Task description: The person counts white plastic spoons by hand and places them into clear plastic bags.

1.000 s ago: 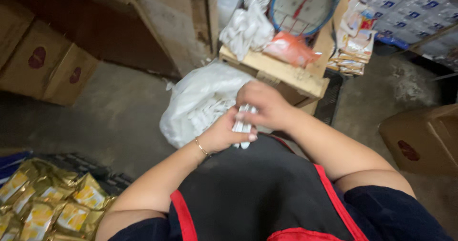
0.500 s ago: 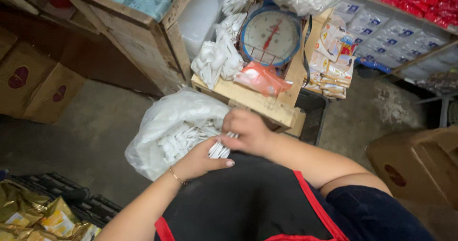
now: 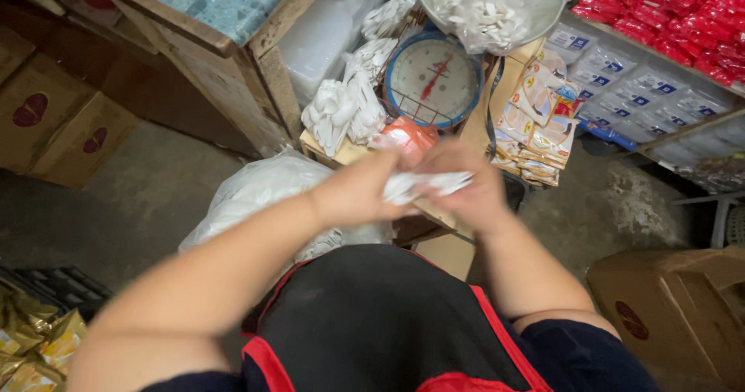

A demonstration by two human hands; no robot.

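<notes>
Left hand [image 3: 357,194] and right hand [image 3: 466,186] — both closed on one bundle of white plastic spoons [image 3: 427,184], gathered end to end. Dial scale [image 3: 433,78] just beyond — spoon-filled pan [image 3: 543,19] on top.

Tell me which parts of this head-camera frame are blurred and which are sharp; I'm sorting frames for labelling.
Head view: both hands, left hand and right hand, and the white bundle they hold are motion-smeared; the dial scale, bagged white spoons and cardboard boxes stay fairly sharp; lighting is dim and even, with no strong glare.

blurred: left hand [image 3: 358,194], right hand [image 3: 466,190], white bundle [image 3: 427,184] | scale pan [image 3: 535,19] cut off
</notes>
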